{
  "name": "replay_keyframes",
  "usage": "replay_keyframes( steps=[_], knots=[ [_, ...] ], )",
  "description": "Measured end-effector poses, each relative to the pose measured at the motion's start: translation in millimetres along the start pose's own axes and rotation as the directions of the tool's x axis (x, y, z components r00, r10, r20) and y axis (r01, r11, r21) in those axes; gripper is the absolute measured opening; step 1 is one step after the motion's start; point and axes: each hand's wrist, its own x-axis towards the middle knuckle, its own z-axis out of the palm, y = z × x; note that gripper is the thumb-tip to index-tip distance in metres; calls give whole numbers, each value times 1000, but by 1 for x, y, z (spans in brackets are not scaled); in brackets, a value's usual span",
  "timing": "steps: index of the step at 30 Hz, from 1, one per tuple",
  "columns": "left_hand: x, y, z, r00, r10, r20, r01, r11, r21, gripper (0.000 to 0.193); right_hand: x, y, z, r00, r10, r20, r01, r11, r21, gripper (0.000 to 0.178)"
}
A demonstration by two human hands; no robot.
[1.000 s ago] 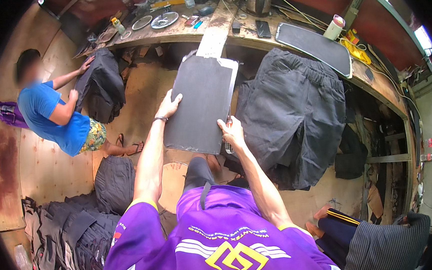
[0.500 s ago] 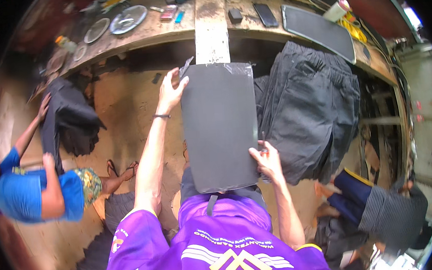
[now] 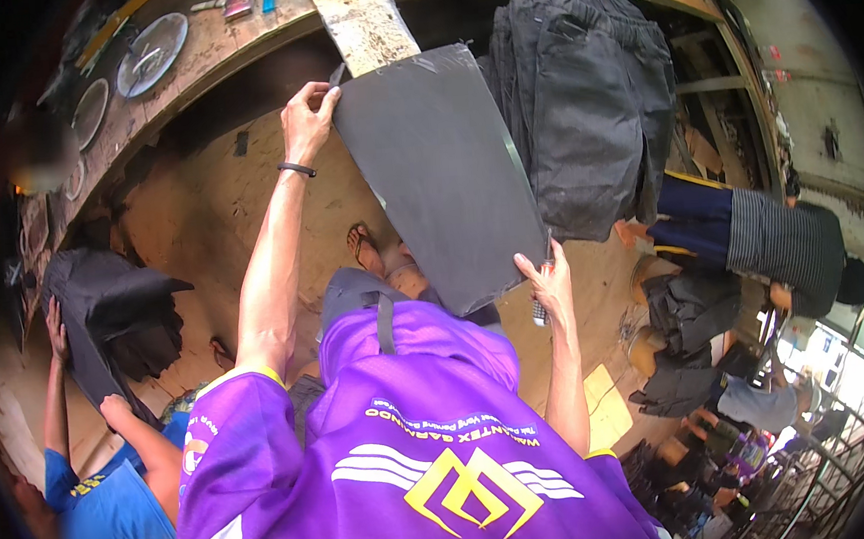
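A flat black rectangular board [image 3: 435, 174], with clear tape along some edges, lies tilted in front of me at the end of a wooden plank [image 3: 359, 19]. My left hand [image 3: 309, 128] pinches its far left corner, where a small dark strip sticks up. At the near right corner, my right hand [image 3: 551, 283] has its thumb against the board. A small dark tool [image 3: 539, 312] is tucked in the right hand's fingers; its kind is mostly hidden. Beside the board on the right hangs a stack of black elastic-waist trousers [image 3: 591, 108].
A workbench [image 3: 207, 65] curves along the far side, holding a round metal plate [image 3: 152, 55]. At left a person in blue [image 3: 118, 512] handles black cloth [image 3: 119, 311]. A person in a striped top [image 3: 781, 245] bends at right, near dark garments [image 3: 690, 311] on the floor.
The view has swung right and nearer to me. The board has turned, its near end now pointing rightward, with both hands still at its corners. The left fingers have closed more at their corner.
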Motion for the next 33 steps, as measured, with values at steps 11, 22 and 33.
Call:
replay_keyframes(
  steps=[11,22,33],
  knots=[
    [4,-17,6,997,35,-63,-41,996,-82,33,-2,8,27,982,-1,-190,18,996,87,94],
    [-4,-15,13,914,-301,271,395,807,-438,45,2,4,17,974,4,-228,-54,976,-210,85],
    [6,10,-18,864,-358,355,499,710,-498,30,81,-87,20,970,-241,-37,225,943,-244,72]
  ],
)
